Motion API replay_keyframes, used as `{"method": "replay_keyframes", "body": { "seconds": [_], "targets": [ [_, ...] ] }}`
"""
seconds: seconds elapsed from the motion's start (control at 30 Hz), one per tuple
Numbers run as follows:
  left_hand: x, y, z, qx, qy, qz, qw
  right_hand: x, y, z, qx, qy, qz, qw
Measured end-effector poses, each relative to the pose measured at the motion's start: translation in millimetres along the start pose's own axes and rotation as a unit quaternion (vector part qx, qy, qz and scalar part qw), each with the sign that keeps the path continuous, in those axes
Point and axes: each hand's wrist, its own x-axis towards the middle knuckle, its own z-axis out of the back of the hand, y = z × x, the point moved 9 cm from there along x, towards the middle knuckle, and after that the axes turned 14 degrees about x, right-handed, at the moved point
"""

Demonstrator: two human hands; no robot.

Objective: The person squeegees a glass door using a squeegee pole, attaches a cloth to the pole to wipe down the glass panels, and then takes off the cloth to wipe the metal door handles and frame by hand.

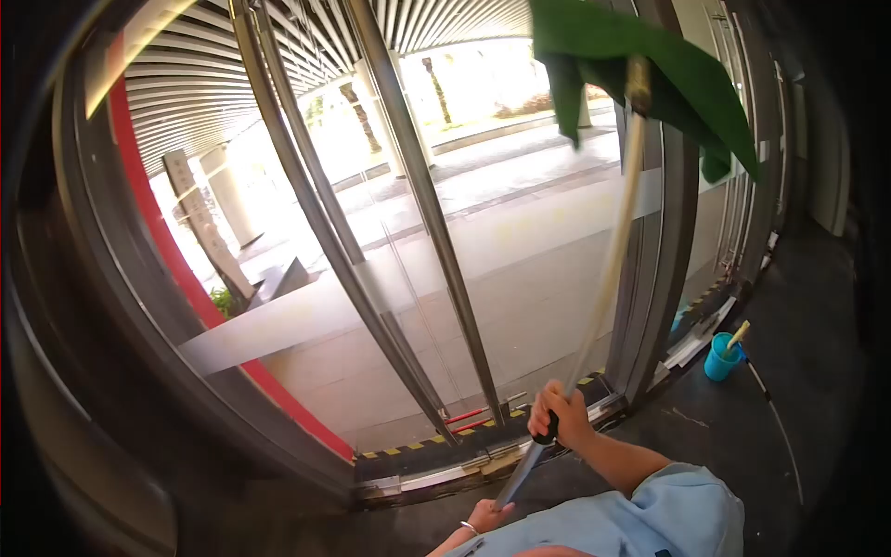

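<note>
A long extension pole [608, 288] slants upward in front of the glass doors. Draped over its top end is a green cloth [668, 79], raised against the upper glass and door frame; whether it touches them I cannot tell. My right hand [561, 415] is wrapped round the pole beside its black collar. Lower down, near the bottom of the view, my left hand [489, 516] grips the pole's silver lower section. The very end of the pole is hidden.
Tall metal door handles [427, 204] run down the glass. Black-and-yellow tape [408, 449] lines the threshold. At the right, a turquoise bucket [721, 360] with a pale-handled tool in it stands on the dark floor, and a thin pole [778, 422] lies beside it.
</note>
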Motion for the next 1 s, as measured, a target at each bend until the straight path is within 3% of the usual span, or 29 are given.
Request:
{"method": "replay_keyframes", "body": {
  "seconds": [0.23,0.43,0.57,0.63,0.67,0.77,1.0],
  "targets": [
    [-36.0,-47.1,16.3,-0.053,-0.187,0.077,0.978,12.3,-1.3,-69.4,0.028,0.102,-0.042,0.993],
    [-111.3,5.9,1.7,-0.085,-0.301,0.155,0.937,-24.2,-70.8,-121.5,-0.053,0.166,-0.087,0.981],
    [-140.9,26.7,-2.6,-0.152,-0.251,0.182,0.939,-35.5,-89.2,-141.2,-0.041,0.158,-0.078,0.983],
    [-165.6,-17.2,18.1,-0.239,-0.222,0.199,0.924,-39.4,-93.6,-137.6,-0.045,0.125,-0.092,0.987],
    [-170.8,-19.5,27.0,-0.192,-0.197,0.206,0.939,-37.1,-93.5,-134.2,-0.043,0.113,-0.067,0.990],
    [-162.4,-8.2,47.4,-0.001,-0.224,0.063,0.973,-27.1,-77.5,-137.9,-0.025,0.086,-0.018,0.996],
    [-97.5,-34.0,68.0,-0.069,-0.213,0.102,0.969,40.8,-8.7,-131.0,-0.032,0.039,0.048,0.998]
  ]
}}
